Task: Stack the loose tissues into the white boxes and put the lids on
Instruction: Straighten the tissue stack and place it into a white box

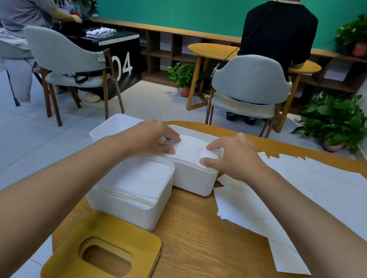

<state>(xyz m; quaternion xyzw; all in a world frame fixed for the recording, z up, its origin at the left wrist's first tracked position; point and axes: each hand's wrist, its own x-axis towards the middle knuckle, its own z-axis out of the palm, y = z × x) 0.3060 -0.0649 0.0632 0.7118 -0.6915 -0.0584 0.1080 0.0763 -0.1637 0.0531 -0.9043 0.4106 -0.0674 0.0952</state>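
Three white boxes stand on the wooden table (218,255). The middle box (194,180) holds a stack of tissues (190,148) up to its rim. My left hand (152,140) and my right hand (233,157) both rest on that stack, fingers spread and pressing flat on the top tissue. The near box (126,209) is also full of tissues (140,180) and has no lid. A third box (116,127) sits behind my left hand, its inside hidden. Loose tissues (315,194) lie spread on the table at the right. Wooden lids (105,257) with an oval slot lie stacked at the front left.
The table's left edge runs close to the boxes and lids, and the lids overhang it. Beyond the table are grey chairs (250,87), a yellow table (215,49), potted plants (335,119) and two seated persons facing away.
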